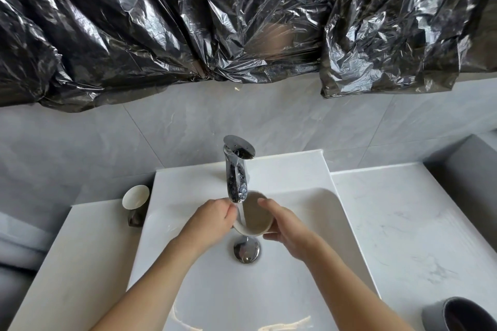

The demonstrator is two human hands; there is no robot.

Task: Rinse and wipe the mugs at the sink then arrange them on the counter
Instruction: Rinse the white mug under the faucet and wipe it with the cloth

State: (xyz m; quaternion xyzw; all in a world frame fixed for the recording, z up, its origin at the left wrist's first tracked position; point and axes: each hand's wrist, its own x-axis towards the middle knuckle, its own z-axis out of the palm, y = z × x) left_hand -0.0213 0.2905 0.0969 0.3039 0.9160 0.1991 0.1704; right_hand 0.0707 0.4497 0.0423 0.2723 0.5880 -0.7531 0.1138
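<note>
- You hold a beige ceramic mug (255, 216) tilted under the chrome tap (236, 169), over the white rectangular sink basin (309, 212), above the chrome drain plug (246, 250).
- A thin stream of water (241, 213) runs from the spout into the mug's open mouth.
- Your left hand (212, 219) has its fingers curled onto the mug's near-left rim, gripping it.
- Your right hand (286, 226) cups the mug's right side, with the index finger laid along the upper rim and the thumb underneath; clamped on the mug.
- A second mug, cream inside and dark brown outside (135, 203), sits on the left strip of the white worktop (80, 250), at its back edge, just beside the sink's left wall. You can't tell whether it's already washed.
- A grey mug with a dark inside (462, 314) sits at the front right corner of the worktop, partly cut off by the frame. Its status is also unclear.
- No cloth or towel is in view.
- Crinkled black plastic sheeting (242, 21) covers the wall above the grey tiles (188, 126).
- Progress, as a judgement: early. You're in the rinse step on the first visible mug. Wiping this one is left, then likely rinsing and wiping the other two, then arranging all three on the worktop.
</note>
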